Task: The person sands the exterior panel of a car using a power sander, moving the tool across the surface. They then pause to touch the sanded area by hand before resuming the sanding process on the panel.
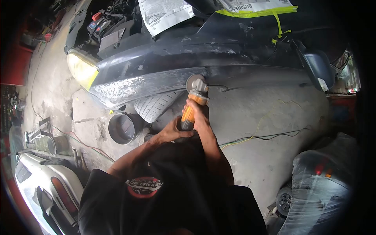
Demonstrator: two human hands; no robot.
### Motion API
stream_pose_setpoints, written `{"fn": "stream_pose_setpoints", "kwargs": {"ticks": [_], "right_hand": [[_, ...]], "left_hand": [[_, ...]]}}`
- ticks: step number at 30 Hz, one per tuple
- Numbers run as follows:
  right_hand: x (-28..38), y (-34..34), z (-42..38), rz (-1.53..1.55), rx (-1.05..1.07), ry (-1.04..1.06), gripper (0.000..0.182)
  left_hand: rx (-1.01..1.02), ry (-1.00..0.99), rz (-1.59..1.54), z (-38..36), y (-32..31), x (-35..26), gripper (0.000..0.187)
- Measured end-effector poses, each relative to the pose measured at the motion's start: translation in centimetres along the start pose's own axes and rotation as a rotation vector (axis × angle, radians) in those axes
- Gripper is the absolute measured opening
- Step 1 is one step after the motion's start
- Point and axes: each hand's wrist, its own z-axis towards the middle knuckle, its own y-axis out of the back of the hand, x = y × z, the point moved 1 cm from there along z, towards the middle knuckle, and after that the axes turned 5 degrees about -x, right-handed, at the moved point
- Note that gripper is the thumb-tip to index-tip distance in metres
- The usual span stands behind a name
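Observation:
An orange angle grinder [190,111] points away from me, its round disc [194,83] right at the lower edge of the dark car fender [156,78], by the wheel arch. Wrapped round the grinder's orange body is my right hand [199,115]. My left hand [171,131] grips its dark rear end close to my chest, with the thumb along the near side. Left of the disc, the fender's edge shows bare, scuffed grey patches. The car tire [156,106] sits just below it.
A dark, open bucket [124,128] stands beside the tire. Cords [258,137] run across the concrete floor at right. Newspaper [166,13] and yellow tape cover parts of the car, whose side mirror [318,66] juts out. A white car [51,188] and a plastic-covered vehicle [321,188] flank me.

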Motion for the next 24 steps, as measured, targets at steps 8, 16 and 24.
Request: {"fn": "stream_pose_setpoints", "kwargs": {"ticks": [8, 16, 24], "right_hand": [[4.8, 1.6, -1.9, 0.308, -0.038, 0.072, 0.036], [5.0, 2.1, -1.3, 0.355, -0.065, 0.113, 0.039], [4.4, 1.8, -1.0, 0.329, -0.027, 0.192, 0.038]], "left_hand": [[0.030, -0.369, 0.440, -3.3, 2.0, -4.9, 0.073], [-0.051, -0.348, 0.177, -2.9, 2.2, -1.1, 0.064], [-0.056, -0.519, 0.412, -3.1, 2.9, -1.7, 0.059]]}}
